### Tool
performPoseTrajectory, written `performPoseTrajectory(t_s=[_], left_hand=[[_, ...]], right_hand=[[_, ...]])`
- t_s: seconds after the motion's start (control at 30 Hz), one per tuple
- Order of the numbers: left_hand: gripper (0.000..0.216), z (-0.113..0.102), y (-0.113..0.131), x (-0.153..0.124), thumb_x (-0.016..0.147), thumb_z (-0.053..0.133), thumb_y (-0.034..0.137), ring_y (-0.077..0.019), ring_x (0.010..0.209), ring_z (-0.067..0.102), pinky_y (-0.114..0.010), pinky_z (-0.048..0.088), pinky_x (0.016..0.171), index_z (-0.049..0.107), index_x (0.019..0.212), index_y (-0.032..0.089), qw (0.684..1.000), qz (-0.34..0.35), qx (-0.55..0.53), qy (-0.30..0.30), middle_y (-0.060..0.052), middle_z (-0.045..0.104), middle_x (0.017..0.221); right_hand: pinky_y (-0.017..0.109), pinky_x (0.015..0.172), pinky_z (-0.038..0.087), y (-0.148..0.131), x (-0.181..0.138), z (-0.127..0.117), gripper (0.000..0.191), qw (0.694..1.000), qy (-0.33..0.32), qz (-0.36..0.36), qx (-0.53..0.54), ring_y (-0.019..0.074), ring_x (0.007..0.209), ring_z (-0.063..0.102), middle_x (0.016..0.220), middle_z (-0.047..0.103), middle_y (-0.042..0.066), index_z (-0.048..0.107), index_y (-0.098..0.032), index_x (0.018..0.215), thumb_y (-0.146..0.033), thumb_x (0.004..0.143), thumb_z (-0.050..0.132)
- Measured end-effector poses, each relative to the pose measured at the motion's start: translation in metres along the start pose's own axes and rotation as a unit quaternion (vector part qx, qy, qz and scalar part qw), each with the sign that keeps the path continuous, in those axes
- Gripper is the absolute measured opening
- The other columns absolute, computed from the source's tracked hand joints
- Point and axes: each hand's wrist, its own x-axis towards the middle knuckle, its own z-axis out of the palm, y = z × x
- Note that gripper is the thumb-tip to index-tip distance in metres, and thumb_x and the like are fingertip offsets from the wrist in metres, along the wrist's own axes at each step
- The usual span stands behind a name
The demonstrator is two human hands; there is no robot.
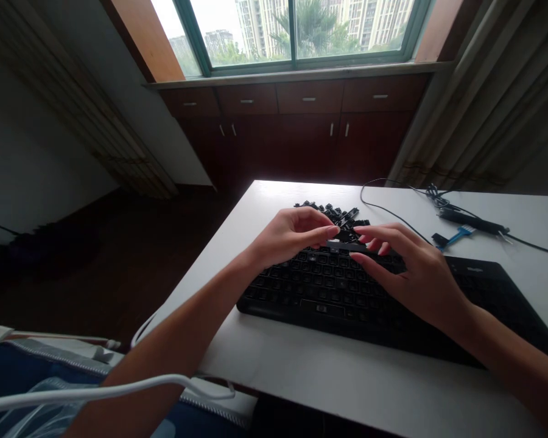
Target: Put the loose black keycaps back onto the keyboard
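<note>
A black keyboard (278, 287), many of its keycaps removed and bare key sockets showing, lies on the white table. Over its upper edge my left hand (296, 234) is closed, thumb and forefinger pinched on what looks like a small black keycap (346, 236). My right hand (415, 271) hovers just to the right, fingers curved and apart, its fingertips close to that keycap. I cannot tell whether they touch it. Behind both hands sits a heap of loose black keycaps (349, 216), partly hidden by the fingers.
On the table's right side lie a blue brush (459, 236), a black stick-shaped tool (472, 220) and a tangled black cable (436, 196). The white table (265, 359) has its left edge beside my left forearm. A white cable (141, 383) crosses that forearm.
</note>
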Motion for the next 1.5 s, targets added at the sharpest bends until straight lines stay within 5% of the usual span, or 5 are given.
performPoseTrajectory(t_s=[0.43, 0.8, 1.03, 1.23, 1.5], left_hand=[[0.029, 0.001, -0.005, -0.003, 0.084, 0.074, 0.037, -0.015, 0.085, 0.069, -0.027, 0.057, 0.076, 0.074, 0.102, 0.015, 0.991, -0.004, -0.036, -0.126, -0.007, 0.075, 0.093], [0.038, 0.001, -0.006, -0.001, 0.093, 0.061, 0.045, -0.0175, 0.09, 0.07, -0.03, 0.059, 0.079, 0.071, 0.111, 0.013, 0.993, 0.013, 0.007, -0.114, -0.011, 0.073, 0.103], [0.032, 0.0, -0.005, -0.003, 0.085, 0.074, 0.036, -0.0169, 0.094, 0.071, -0.027, 0.058, 0.085, 0.074, 0.108, 0.014, 0.991, 0.043, 0.012, -0.124, -0.008, 0.076, 0.101], [0.032, 0.009, -0.01, 0.001, 0.089, 0.069, 0.038, -0.015, 0.084, 0.072, -0.027, 0.061, 0.08, 0.076, 0.109, 0.013, 0.993, -0.005, -0.028, -0.114, -0.008, 0.077, 0.094], [0.025, -0.025, 0.003, -0.042, 0.089, 0.072, 0.033, -0.0192, 0.096, 0.072, -0.031, 0.059, 0.087, 0.077, 0.108, 0.018, 0.989, 0.061, 0.131, -0.04, -0.008, 0.077, 0.104]], right_hand=[[0.039, 0.087, 0.057, -0.004, -0.01, 0.008, 0.041, 0.992, 0.019, -0.092, -0.084, 0.022, 0.097, 0.067, 0.111, 0.071, 0.006, 0.061, -0.027, 0.123, -0.015, 0.086, 0.073], [0.04, 0.086, 0.056, -0.003, -0.009, 0.006, 0.041, 0.992, 0.012, -0.086, -0.095, 0.0228, 0.096, 0.068, 0.109, 0.074, 0.007, 0.06, -0.026, 0.124, -0.017, 0.086, 0.073], [0.033, 0.073, 0.056, -0.005, -0.003, 0.008, 0.016, 0.998, 0.01, 0.058, 0.029, 0.0179, 0.081, 0.068, 0.097, 0.075, 0.004, 0.07, -0.023, 0.106, -0.029, 0.091, 0.069], [0.029, 0.07, 0.056, -0.001, -0.002, 0.011, 0.025, 0.951, -0.036, 0.232, 0.203, 0.0177, 0.08, 0.071, 0.089, 0.076, 0.003, 0.073, -0.023, 0.103, -0.043, 0.09, 0.067], [0.033, 0.077, 0.055, -0.005, -0.006, 0.013, 0.025, 0.982, -0.07, 0.126, 0.121, 0.0173, 0.085, 0.068, 0.102, 0.073, 0.004, 0.069, -0.025, 0.112, -0.04, 0.094, 0.063]])
